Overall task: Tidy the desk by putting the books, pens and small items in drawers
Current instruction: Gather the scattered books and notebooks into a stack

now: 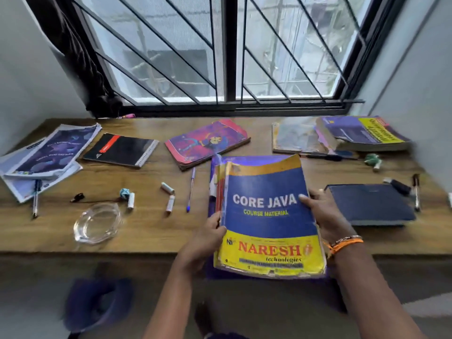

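Both hands hold the Core Java book [269, 216] and the books stacked under it, left hand [208, 238] gripping the left edge, right hand [322, 214] the right edge, long axis pointing away, near end overhanging the table [146, 231] front edge; no drawer visible.

Bare forearms, no sleeves; right wrist [342, 243] wears orange thread bands, beaded bracelet.

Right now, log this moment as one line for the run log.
stage: lifting books | left hand: grips Core Java book stack left edge | right hand: grips right edge | desk: pens, notebooks, glass dish remain
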